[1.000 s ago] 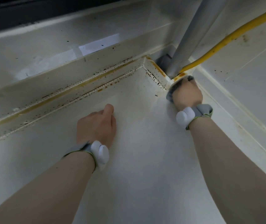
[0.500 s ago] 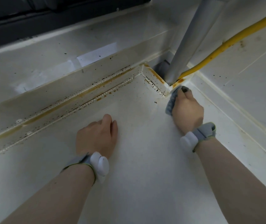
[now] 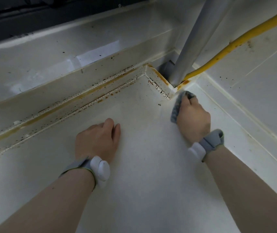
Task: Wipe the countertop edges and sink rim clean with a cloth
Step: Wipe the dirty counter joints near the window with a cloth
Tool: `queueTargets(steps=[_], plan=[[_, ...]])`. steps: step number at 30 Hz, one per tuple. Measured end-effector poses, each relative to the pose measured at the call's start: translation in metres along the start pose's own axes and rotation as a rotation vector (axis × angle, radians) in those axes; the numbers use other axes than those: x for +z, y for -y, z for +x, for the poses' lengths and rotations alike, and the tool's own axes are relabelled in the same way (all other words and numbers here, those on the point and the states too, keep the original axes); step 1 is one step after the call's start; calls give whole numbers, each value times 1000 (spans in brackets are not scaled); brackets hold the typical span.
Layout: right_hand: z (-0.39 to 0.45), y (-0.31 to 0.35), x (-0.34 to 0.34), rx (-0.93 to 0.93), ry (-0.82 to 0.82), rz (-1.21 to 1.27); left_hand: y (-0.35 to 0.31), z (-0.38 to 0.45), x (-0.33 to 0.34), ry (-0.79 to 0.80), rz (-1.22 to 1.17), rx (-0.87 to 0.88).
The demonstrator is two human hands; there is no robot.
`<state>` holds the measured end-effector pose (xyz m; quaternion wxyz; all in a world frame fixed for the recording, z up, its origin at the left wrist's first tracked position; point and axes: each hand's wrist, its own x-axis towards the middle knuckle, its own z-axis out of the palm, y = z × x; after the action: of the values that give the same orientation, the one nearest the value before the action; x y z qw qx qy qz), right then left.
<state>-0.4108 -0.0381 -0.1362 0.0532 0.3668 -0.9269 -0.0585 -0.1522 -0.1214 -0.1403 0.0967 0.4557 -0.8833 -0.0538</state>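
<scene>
From the head view, the white table (image 3: 151,190) fills most of the picture, its far edge met by a raised strip (image 3: 77,100) running from lower left up to a corner, spotted with dark specks and streaked with rusty orange. The strip turns at that corner and ends at a short boxed return (image 3: 159,83), equally stained.

The right hand (image 3: 192,118) lies on the table just in front of that return, its grip curled around a grey cloth (image 3: 176,109), which is bunched under the palm and shows along the hand's left side and at the fingertips (the cloth's front tip is blurred). The cloth lies on the table surface just beside the foot of the stained return; whether it touches it cannot be told.

The left hand (image 3: 99,142) rests knuckles-up on the table, well apart from the right one, fingers loosely curled under and gripping nothing.

Each wrist carries a grey band with a white pod: left wristband (image 3: 99,170), right wristband (image 3: 205,145).

Behind the corner a grey metal pipe (image 3: 196,39) rises at a slant, and a yellow hose (image 3: 235,46) runs down from the upper right to the pipe's base. White tiled wall (image 3: 260,84) stands at right.
</scene>
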Motion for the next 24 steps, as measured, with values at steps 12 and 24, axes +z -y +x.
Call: queueTargets(steps=[12, 24], plan=[[17, -1, 1, 59, -109, 364, 0, 0, 0, -10, -9, -4], [53, -9, -17, 141, -193, 1021, 1, 0, 1, -13, -11, -11]])
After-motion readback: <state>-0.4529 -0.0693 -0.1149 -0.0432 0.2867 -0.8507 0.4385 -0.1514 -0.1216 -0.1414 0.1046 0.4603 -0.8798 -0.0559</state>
